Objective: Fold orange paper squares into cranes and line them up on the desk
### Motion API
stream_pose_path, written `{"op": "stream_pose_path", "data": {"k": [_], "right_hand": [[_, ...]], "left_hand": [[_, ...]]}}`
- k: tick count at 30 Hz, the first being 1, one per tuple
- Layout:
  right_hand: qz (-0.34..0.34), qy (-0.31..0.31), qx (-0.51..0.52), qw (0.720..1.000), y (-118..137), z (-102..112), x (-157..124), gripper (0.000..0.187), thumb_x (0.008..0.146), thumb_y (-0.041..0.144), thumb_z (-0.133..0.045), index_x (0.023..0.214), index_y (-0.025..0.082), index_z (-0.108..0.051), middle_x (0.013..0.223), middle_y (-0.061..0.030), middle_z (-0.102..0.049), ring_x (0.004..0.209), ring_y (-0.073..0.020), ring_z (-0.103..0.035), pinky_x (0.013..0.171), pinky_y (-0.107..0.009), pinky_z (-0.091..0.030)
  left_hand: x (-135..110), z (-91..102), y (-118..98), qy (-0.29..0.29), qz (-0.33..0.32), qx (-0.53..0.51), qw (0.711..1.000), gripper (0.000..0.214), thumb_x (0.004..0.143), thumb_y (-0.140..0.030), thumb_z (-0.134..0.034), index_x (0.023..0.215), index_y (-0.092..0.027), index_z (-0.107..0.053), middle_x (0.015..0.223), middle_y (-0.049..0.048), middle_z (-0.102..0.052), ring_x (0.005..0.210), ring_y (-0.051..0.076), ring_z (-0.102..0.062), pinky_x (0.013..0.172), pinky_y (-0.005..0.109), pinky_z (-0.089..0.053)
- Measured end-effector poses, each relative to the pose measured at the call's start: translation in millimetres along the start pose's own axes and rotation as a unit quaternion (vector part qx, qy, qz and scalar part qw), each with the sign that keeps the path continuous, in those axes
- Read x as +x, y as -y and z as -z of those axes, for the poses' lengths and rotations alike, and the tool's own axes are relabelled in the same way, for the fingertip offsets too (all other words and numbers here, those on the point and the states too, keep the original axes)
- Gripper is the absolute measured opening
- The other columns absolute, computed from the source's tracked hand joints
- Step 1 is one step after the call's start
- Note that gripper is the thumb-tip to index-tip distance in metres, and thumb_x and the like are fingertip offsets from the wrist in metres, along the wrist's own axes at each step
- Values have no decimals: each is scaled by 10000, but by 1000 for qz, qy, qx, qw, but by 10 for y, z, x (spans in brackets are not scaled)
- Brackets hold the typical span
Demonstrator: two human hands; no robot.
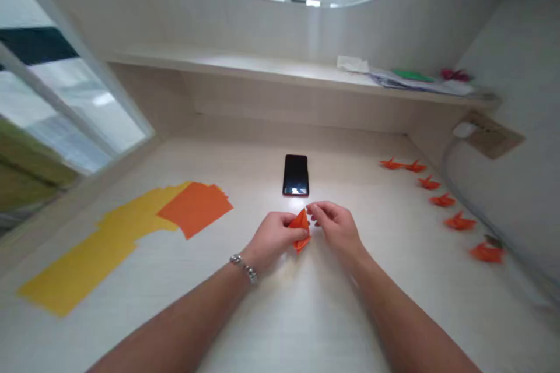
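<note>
A small folded orange paper [301, 228] sits between my two hands near the middle of the pale desk [306, 315]. My left hand [273, 239], with a metal bracelet on its wrist, is closed on the paper's left side. My right hand [335, 227] pinches the paper's upper right tip with thumb and forefinger. Part of the paper is hidden under my left fingers.
A black phone [296, 175] lies just beyond my hands. Orange sheets [195, 207] and yellow sheets [94, 250] are stacked at left. Several folded orange paper figures [443, 200] line the right edge. A shelf [280, 70] holds papers [406, 80]. A wall socket [485, 134] is at right.
</note>
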State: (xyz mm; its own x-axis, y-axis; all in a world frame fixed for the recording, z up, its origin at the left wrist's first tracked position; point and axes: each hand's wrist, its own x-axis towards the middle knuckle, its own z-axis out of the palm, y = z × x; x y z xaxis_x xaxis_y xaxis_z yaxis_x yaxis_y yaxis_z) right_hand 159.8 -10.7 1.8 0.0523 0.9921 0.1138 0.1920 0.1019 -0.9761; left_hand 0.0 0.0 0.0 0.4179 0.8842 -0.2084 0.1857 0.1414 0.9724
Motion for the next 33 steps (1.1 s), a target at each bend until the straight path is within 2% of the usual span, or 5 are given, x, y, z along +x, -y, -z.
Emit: {"op": "stream_pose_path", "data": {"k": [6, 11, 22, 33], "right_hand": [[38, -1, -56, 998, 53, -31, -76, 145, 797, 275, -627, 855, 174, -714, 851, -47, -708, 759, -175, -635, 686, -272, -486], [59, -11, -88, 994, 49, -53, -84, 142, 810, 249, -602, 819, 168, -719, 800, -48, -706, 720, -169, -634, 672, -269, -482], [-33, 13, -5, 999, 74, -20, -38, 127, 702, 248, -687, 753, 139, -729, 732, -60, -721, 675, -177, -638, 635, -267, -487], [-60, 19, 64, 996, -2, 7, 1, 116, 640, 238, -744, 692, 138, -716, 657, -40, -693, 612, -153, -597, 609, -262, -459]], "left_hand": [[-21, -19, 2, -3, -8, 2, 1000, 102, 671, -201, -592, 610, -119, -601, 573, -17, -496, 555, 106, -424, 527, 230, -298], [-11, -10, -24, -4, -7, 14, 1000, 95, 649, -188, -592, 605, -111, -624, 569, -17, -507, 549, 105, -431, 528, 230, -301], [-7, -2, -17, 8, -2, 48, 999, 86, 639, -181, -589, 628, -115, -644, 574, -20, -525, 542, 107, -438, 522, 238, -303], [-7, 14, 5, 12, -20, 76, 997, 82, 641, -196, -606, 615, -120, -617, 571, -27, -502, 536, 106, -413, 511, 241, -288]]}}
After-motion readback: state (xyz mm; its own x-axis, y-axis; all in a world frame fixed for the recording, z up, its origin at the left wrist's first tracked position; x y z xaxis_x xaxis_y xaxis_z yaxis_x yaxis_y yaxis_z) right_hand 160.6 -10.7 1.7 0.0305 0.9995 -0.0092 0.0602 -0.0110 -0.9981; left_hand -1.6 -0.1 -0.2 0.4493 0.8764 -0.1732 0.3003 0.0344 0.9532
